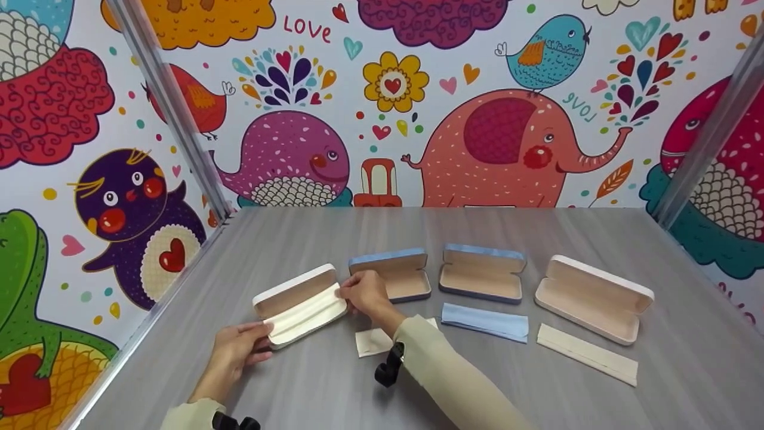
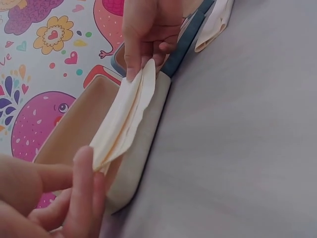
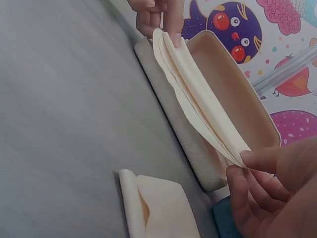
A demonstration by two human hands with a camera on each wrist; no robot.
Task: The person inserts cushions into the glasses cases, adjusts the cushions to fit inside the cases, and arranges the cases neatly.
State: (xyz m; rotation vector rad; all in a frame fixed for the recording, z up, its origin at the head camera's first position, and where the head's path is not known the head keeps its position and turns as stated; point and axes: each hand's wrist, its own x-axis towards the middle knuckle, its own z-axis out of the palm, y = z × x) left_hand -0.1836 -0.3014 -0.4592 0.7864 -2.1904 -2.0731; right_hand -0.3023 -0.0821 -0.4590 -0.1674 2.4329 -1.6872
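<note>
A folded cream cloth (image 1: 304, 312) is stretched lengthwise over the base of an open white glasses case (image 1: 295, 291) at the left. My left hand (image 1: 237, 347) pinches the cloth's near-left end. At the far-right end my right hand (image 1: 371, 294) pinches it between thumb and fingers. In the left wrist view the cloth (image 2: 126, 114) lies along the case's opening, its layers slightly parted. Seen from the right wrist, the case's front wall (image 3: 171, 109) runs beneath the cloth. How deep the cloth sits in the case is hidden.
Two blue glasses cases (image 1: 412, 285) (image 1: 482, 278) and another white case (image 1: 591, 298) stand open to the right. Before them lie a blue folded cloth (image 1: 484, 322), a beige folded cloth (image 1: 588, 353) and a cream cloth (image 1: 371, 342), partly behind my right forearm. A patterned wall (image 1: 382, 137) stands behind.
</note>
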